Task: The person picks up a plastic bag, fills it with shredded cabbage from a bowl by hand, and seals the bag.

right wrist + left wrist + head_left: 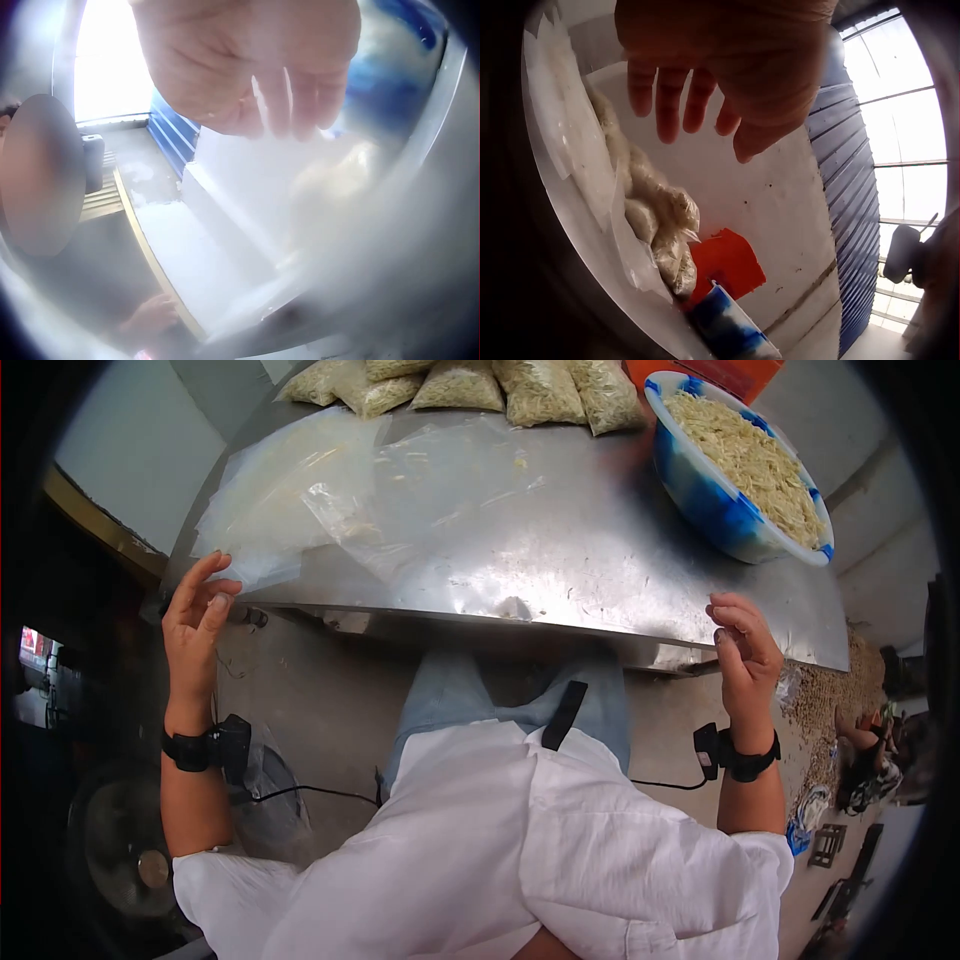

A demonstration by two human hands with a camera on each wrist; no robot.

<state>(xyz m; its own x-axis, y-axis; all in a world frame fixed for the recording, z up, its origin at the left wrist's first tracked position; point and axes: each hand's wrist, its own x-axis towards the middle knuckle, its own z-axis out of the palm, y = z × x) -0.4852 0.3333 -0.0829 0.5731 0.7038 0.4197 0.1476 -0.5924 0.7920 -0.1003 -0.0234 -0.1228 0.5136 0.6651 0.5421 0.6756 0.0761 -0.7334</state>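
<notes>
My left hand (195,615) is raised by the near left edge of the metal table (560,560), its fingers loosely bent around nothing. Close to its fingertips lie flat clear plastic bags (290,490), spread over the table's left side. Past the near right edge my right hand (748,650) is held up in the same way, holding nothing. Beyond it stands a blue-and-white basin (715,510) heaped with pale shredded strips (745,460). In the left wrist view the fingers (670,105) hang relaxed, apart from everything.
Several filled clear bags (455,385) of the same pale strips line the table's far side. Behind the basin is an orange-red container (745,375). A wall (140,450) stands to the left. At far right, another person (865,750) is near brown material spread on the floor (825,700).
</notes>
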